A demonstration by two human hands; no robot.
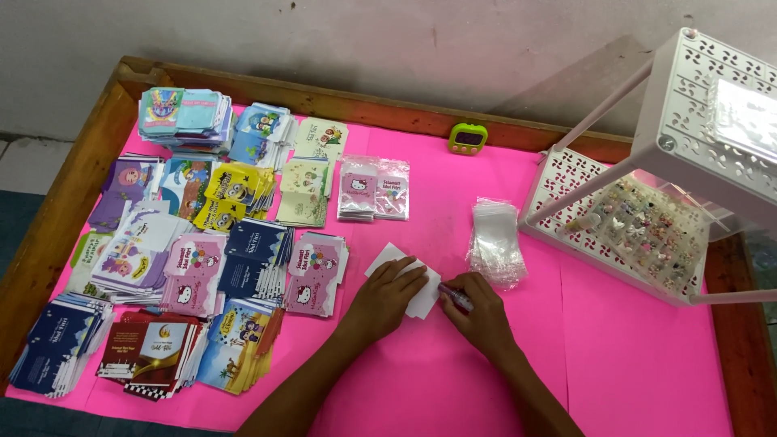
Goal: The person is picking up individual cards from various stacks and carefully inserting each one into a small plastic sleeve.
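My left hand [387, 293] lies flat, fingers spread, pressing down on a small white card [388, 256] on the pink table cover [631, 356]. Right beside it, my right hand [477, 311] is closed around a small dark pink pen or marker [455, 297], its tip at the card's right edge. A loose stack of clear plastic sleeves [495, 239] lies just beyond my right hand.
Several stacks of colourful printed cards [194, 243] fill the left half of the table. Two pink packets [374, 188] lie near the middle. A green timer [468, 138] stands at the back. A white perforated rack [696, 121] holding small trinkets [647, 226] stands at the right. A wooden rim [57, 218] surrounds the table.
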